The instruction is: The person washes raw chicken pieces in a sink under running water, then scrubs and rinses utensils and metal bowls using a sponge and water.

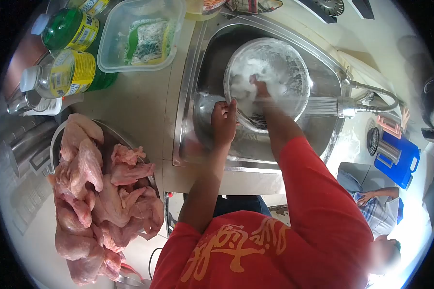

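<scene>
A large round pot (305, 72), its inside coated in white suds, rests in the steel sink (190, 103) with its opening toward me. My left hand (224, 118) is closed on the pot's near left rim. My right hand (258, 89) reaches inside the pot, against its foamy inner surface. Suds and blur hide its fingers, and I cannot see whether it holds anything. From the spray faucet (346, 107) at the right, water streams across toward my right forearm and the pot.
A clear plastic tub (112, 53) with a soapy sponge (152, 42) stands left of the sink, beside green liquid bottles (74, 72). Raw chicken pieces (118, 202) are heaped in a basin (57, 137) at lower left. Another person (378, 212) and a blue plastic case (399, 156) are at right.
</scene>
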`<state>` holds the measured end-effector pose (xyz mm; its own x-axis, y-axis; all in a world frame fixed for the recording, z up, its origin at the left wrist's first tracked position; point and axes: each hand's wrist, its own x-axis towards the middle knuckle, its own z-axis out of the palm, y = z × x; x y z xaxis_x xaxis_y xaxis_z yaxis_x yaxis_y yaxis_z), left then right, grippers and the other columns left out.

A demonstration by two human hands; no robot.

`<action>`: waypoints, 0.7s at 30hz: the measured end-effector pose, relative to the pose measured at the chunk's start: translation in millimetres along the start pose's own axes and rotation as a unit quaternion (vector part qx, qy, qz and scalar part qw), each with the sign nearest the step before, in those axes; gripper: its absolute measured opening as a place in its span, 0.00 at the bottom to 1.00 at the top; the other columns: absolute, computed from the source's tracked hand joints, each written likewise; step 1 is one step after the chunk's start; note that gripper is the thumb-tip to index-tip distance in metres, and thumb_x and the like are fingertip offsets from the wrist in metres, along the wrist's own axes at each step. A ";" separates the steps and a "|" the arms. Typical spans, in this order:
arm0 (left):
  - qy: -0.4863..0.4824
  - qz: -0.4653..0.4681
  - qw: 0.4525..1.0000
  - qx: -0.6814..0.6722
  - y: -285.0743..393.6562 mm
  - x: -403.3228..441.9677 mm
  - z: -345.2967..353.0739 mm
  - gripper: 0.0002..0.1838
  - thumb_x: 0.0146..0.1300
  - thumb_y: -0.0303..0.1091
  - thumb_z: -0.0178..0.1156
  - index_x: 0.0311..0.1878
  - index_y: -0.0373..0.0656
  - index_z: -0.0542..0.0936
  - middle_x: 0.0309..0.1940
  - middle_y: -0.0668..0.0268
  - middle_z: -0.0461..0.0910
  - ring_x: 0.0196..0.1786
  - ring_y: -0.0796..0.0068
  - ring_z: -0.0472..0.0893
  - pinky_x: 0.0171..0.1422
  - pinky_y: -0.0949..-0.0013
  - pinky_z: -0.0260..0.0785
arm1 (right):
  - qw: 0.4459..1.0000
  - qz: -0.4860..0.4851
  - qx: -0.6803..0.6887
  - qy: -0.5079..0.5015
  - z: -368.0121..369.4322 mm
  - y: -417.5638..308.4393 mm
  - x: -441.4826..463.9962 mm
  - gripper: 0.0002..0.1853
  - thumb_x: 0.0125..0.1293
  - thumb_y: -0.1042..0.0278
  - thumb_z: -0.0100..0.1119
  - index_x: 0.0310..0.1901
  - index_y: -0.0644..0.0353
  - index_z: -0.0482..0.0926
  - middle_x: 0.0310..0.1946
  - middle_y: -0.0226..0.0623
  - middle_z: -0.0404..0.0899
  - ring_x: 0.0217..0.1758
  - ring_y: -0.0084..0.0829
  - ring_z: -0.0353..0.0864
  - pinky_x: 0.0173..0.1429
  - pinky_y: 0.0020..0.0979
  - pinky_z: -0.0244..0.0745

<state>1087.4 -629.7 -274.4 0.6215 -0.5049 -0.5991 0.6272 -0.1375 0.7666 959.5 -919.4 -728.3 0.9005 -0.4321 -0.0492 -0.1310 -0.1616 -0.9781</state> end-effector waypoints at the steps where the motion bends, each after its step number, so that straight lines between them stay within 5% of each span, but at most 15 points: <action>1: -0.006 -0.009 1.000 0.003 2.1 -1.5 -1.3 0.21 0.67 0.49 0.61 0.45 0.38 0.71 0.34 0.65 0.75 0.31 0.81 0.75 0.25 0.76 0.72 | 0.977 -0.048 -0.207 0.021 -10.1 21.8 -15.9 0.12 0.67 0.61 0.52 0.46 0.58 0.77 0.45 0.41 0.78 0.44 0.35 0.79 0.46 0.37 0.76; 2: -0.011 -0.015 1.000 0.005 5.3 1.3 -0.2 0.21 0.67 0.49 0.61 0.46 0.38 0.71 0.34 0.65 0.75 0.31 0.81 0.75 0.25 0.76 0.73 | 0.909 -0.097 -0.404 0.042 -19.3 34.0 -20.6 0.15 0.69 0.59 0.50 0.50 0.58 0.76 0.47 0.41 0.78 0.47 0.34 0.78 0.49 0.37 0.76; 3: -0.006 -0.009 1.000 0.008 9.8 4.6 3.2 0.20 0.68 0.47 0.60 0.46 0.38 0.71 0.34 0.65 0.76 0.32 0.80 0.76 0.25 0.76 0.73 | 0.911 0.081 -0.398 0.070 5.8 -104.3 -10.4 0.15 0.69 0.59 0.50 0.52 0.58 0.75 0.48 0.41 0.78 0.49 0.34 0.78 0.52 0.36 0.74; 5: 0.000 -0.014 1.000 0.025 5.9 0.2 2.8 0.18 0.70 0.45 0.57 0.47 0.37 0.72 0.35 0.63 0.78 0.34 0.80 0.77 0.26 0.76 0.75 | 0.911 0.204 -0.348 0.085 26.5 -219.5 -6.5 0.18 0.70 0.58 0.50 0.56 0.57 0.73 0.51 0.42 0.77 0.53 0.35 0.76 0.56 0.35 0.71; 8: 0.007 0.003 0.999 0.044 19.2 -7.6 1.7 0.18 0.69 0.43 0.58 0.50 0.37 0.71 0.41 0.59 0.76 0.43 0.73 0.77 0.36 0.69 0.77 | 0.927 0.288 -0.228 0.074 28.9 -260.0 1.0 0.21 0.71 0.57 0.50 0.62 0.56 0.70 0.54 0.44 0.76 0.58 0.36 0.73 0.63 0.34 0.66; 9: 0.064 0.149 0.977 0.140 26.9 -9.6 2.9 0.18 0.68 0.41 0.59 0.51 0.37 0.71 0.43 0.57 0.75 0.46 0.70 0.76 0.41 0.66 0.75 | 0.935 0.314 -0.154 0.062 27.5 -281.2 0.1 0.23 0.71 0.57 0.50 0.64 0.56 0.70 0.55 0.45 0.75 0.59 0.36 0.73 0.66 0.33 0.65; 11: 0.167 0.414 0.837 0.317 35.6 -22.1 5.3 0.19 0.67 0.39 0.60 0.54 0.37 0.70 0.47 0.54 0.73 0.52 0.64 0.74 0.50 0.60 0.72 | 0.981 0.186 0.036 0.043 23.7 -338.4 -14.1 0.22 0.69 0.56 0.52 0.62 0.55 0.72 0.54 0.45 0.77 0.57 0.37 0.75 0.63 0.34 0.68; 12: 0.108 0.437 0.838 0.308 35.2 -29.5 5.8 0.19 0.66 0.38 0.60 0.53 0.37 0.70 0.48 0.52 0.72 0.54 0.59 0.72 0.54 0.57 0.68 | 0.984 0.114 0.131 0.031 21.5 -351.6 -16.2 0.22 0.68 0.56 0.53 0.61 0.55 0.73 0.54 0.45 0.77 0.56 0.38 0.77 0.62 0.35 0.70; 14: -0.010 0.487 0.825 0.287 35.2 -37.5 12.8 0.19 0.62 0.35 0.62 0.52 0.37 0.70 0.49 0.49 0.70 0.56 0.49 0.69 0.63 0.51 0.59 | 0.962 0.009 -0.272 0.025 1.7 -316.7 -6.2 0.23 0.66 0.57 0.54 0.61 0.55 0.74 0.56 0.51 0.75 0.55 0.45 0.77 0.58 0.42 0.73; 15: -0.017 0.435 0.862 0.260 30.6 -36.4 25.4 0.21 0.62 0.36 0.62 0.54 0.36 0.69 0.50 0.49 0.70 0.56 0.48 0.69 0.63 0.52 0.60 | 0.887 -0.043 -0.460 0.024 -6.2 -302.4 -2.0 0.24 0.65 0.58 0.55 0.61 0.55 0.74 0.57 0.54 0.74 0.54 0.49 0.78 0.56 0.46 0.75; 16: -0.025 0.378 0.896 0.232 18.6 -35.6 44.0 0.24 0.62 0.38 0.63 0.56 0.36 0.69 0.51 0.49 0.70 0.56 0.48 0.70 0.63 0.52 0.61 | 0.816 -0.032 -0.577 0.019 -1.0 -352.9 -1.4 0.23 0.62 0.53 0.57 0.57 0.55 0.77 0.51 0.48 0.79 0.42 0.50 0.83 0.50 0.46 0.77; 17: -0.032 0.317 0.926 0.202 6.3 -33.6 60.6 0.26 0.62 0.39 0.63 0.57 0.35 0.69 0.52 0.48 0.70 0.56 0.47 0.70 0.63 0.53 0.62 | 0.841 -0.029 -0.538 0.042 -0.2 -345.4 5.0 0.21 0.63 0.55 0.57 0.54 0.57 0.77 0.47 0.50 0.80 0.41 0.51 0.83 0.48 0.46 0.77; 19: -0.073 0.043 0.992 0.092 -27.3 -3.6 90.0 0.32 0.61 0.44 0.65 0.62 0.35 0.67 0.54 0.49 0.71 0.58 0.49 0.72 0.63 0.53 0.63 | 0.884 -0.026 -0.459 0.087 -8.8 -321.7 25.6 0.18 0.64 0.59 0.57 0.49 0.63 0.78 0.39 0.54 0.82 0.38 0.52 0.83 0.45 0.47 0.78; 21: -0.139 -0.181 0.970 -0.085 -34.4 22.7 113.5 0.38 0.60 0.50 0.66 0.65 0.35 0.65 0.56 0.50 0.71 0.59 0.53 0.73 0.63 0.54 0.64 | 0.914 0.072 -0.371 0.146 -7.0 -347.0 42.9 0.17 0.66 0.57 0.55 0.45 0.65 0.79 0.33 0.51 0.83 0.33 0.49 0.84 0.41 0.45 0.78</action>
<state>1026.7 -733.2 -288.1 0.2109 -0.6637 -0.7177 0.8635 -0.2176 0.4550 1040.7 -888.1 -389.5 0.7164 -0.6977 -0.0050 -0.5829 -0.5946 -0.5538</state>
